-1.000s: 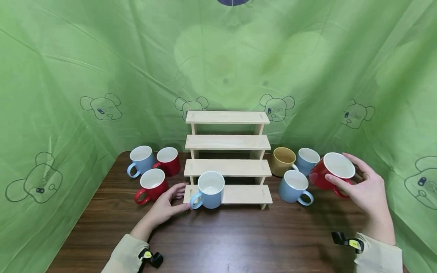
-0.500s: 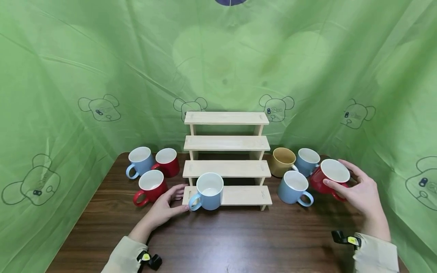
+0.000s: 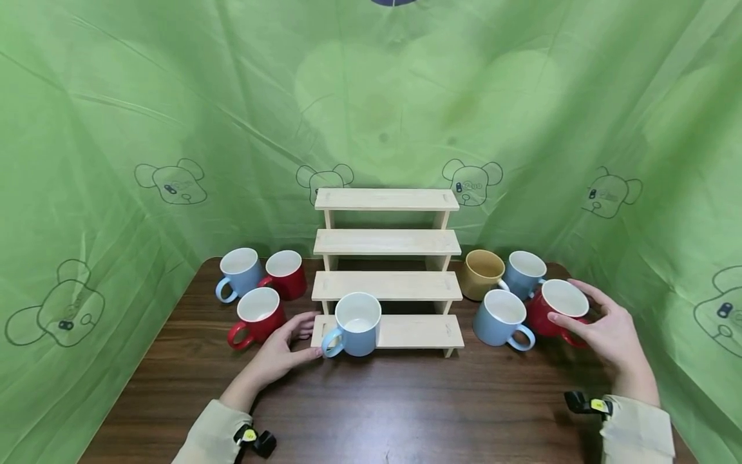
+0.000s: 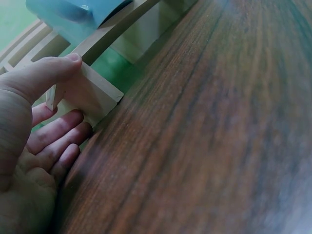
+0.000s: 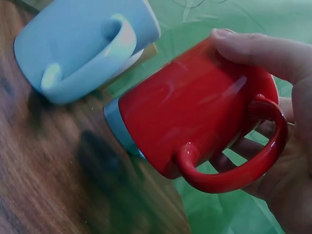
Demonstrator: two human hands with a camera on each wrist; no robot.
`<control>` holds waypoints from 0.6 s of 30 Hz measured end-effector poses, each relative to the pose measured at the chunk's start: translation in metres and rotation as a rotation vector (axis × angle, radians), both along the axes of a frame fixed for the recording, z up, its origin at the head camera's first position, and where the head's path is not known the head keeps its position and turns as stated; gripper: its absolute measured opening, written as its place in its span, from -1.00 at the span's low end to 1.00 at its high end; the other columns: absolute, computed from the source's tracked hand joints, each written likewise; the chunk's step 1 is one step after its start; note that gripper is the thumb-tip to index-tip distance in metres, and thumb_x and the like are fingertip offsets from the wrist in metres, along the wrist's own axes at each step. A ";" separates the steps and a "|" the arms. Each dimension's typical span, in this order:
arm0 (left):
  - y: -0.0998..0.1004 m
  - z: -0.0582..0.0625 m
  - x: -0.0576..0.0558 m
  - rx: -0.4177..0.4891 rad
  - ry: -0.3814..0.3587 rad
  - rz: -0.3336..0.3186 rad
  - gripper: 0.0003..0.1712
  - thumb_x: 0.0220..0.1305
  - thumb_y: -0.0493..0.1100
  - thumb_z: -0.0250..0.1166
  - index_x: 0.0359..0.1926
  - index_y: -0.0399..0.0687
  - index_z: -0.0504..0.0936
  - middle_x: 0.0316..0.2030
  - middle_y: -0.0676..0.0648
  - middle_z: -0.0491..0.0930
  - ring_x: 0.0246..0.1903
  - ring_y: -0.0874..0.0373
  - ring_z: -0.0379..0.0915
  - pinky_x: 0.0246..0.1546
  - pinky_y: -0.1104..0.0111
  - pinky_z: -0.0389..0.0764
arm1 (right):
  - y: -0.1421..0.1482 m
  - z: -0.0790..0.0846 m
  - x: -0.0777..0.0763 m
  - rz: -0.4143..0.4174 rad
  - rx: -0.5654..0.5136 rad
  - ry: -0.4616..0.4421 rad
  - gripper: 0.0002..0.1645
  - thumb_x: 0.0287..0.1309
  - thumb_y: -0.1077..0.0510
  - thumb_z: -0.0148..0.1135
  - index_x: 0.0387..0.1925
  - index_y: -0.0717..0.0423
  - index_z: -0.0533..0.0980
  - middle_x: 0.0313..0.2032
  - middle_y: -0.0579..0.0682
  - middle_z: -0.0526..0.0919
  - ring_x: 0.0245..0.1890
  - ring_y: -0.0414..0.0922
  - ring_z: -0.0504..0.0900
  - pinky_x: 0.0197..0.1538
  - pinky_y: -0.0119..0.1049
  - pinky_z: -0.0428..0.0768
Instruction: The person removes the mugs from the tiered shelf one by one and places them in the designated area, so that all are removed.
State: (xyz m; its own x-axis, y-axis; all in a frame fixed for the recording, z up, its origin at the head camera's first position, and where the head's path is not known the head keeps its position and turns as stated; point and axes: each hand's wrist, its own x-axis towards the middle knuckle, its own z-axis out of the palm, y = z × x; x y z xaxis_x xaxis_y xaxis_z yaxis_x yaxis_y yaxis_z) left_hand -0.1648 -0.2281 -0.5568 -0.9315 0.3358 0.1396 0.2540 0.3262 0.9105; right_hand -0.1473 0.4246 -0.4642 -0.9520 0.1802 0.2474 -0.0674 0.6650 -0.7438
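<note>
In the head view my left hand [image 3: 282, 346] grips the left end of the bottom step of a stepped wooden stand [image 3: 387, 285]. The left wrist view shows the thumb [image 4: 41, 77] on the step's front corner and the fingers curled by its end. A light blue mug [image 3: 358, 325] stands upright on that step, beside the thumb, handle to the left. At the right, my right hand [image 3: 608, 330] holds a red mug [image 5: 195, 105], thumb on one side and fingers round the other. A dark shadow on the table shows below this mug in the right wrist view.
Beside the red mug stand two blue mugs [image 3: 500, 319] and a yellow mug [image 3: 482, 276]. Left of the stand are a blue mug [image 3: 241, 274] and two red mugs [image 3: 261, 316]. Green cloth [image 3: 377, 96] hangs behind and beside the wooden table [image 3: 382, 406].
My right hand has lowered the red mug and brought it slightly left, close to the blue mugs. My left hand stays at the stand's bottom step.
</note>
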 end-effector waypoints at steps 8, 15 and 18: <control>-0.001 0.001 -0.001 0.001 -0.007 0.002 -0.13 0.26 -0.08 0.67 0.52 0.01 0.48 0.26 -0.06 0.70 0.27 -0.04 0.61 0.35 0.29 0.58 | 0.004 -0.011 -0.006 0.043 -0.005 -0.020 0.01 0.12 0.06 0.74 0.55 0.05 0.46 -0.07 -0.60 0.62 -0.13 -0.55 0.61 -0.14 -0.65 0.52; -0.001 0.001 -0.001 -0.001 -0.012 0.006 -0.13 0.26 -0.08 0.66 0.52 0.04 0.48 0.26 -0.04 0.70 0.27 -0.03 0.61 0.36 0.25 0.58 | 0.004 -0.015 -0.008 0.051 0.022 -0.045 0.01 0.15 0.01 0.73 0.56 0.02 0.45 -0.05 -0.61 0.60 -0.10 -0.53 0.59 -0.14 -0.61 0.51; 0.001 -0.001 0.000 0.001 -0.019 0.010 -0.13 0.25 -0.09 0.67 0.52 0.03 0.49 0.25 -0.04 0.70 0.26 -0.02 0.62 0.36 0.22 0.58 | 0.007 -0.016 -0.006 0.058 0.019 -0.050 0.01 0.15 0.02 0.73 0.57 0.04 0.44 -0.06 -0.60 0.60 -0.11 -0.54 0.59 -0.14 -0.61 0.51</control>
